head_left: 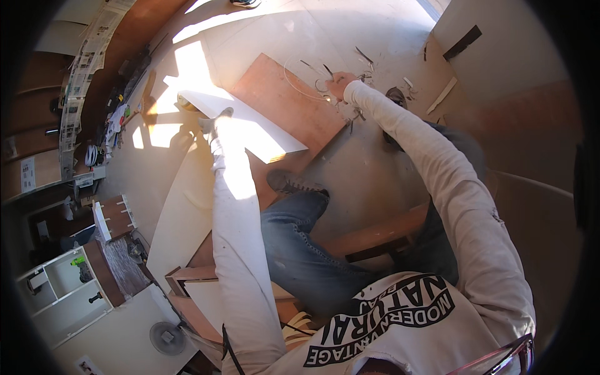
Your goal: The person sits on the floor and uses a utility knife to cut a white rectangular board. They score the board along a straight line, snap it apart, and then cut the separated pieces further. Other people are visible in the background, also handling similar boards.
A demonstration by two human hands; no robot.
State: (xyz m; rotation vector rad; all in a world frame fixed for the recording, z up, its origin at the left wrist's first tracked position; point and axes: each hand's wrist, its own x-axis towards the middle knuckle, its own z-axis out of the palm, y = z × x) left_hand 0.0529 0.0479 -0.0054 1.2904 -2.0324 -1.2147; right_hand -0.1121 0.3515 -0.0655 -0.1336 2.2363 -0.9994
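A long white board, partly in bright sunlight, lies at an angle over a reddish-brown panel. My left hand is closed on the board's near edge, toward its left end; glare and the sleeve hide some of the fingers. Beyond the panel's right side, my right hand is low over the floor with its fingers closed. Close by it are a short dark strip and a thin pale strip that curves over the panel. Whether the fingers hold either strip cannot be made out.
Dark and pale offcuts litter the floor beyond my right hand. My shoe is beside the brown panel. A large white panel lies to the left, near a round fan and a white shelf unit. A pale cabinet stands at right.
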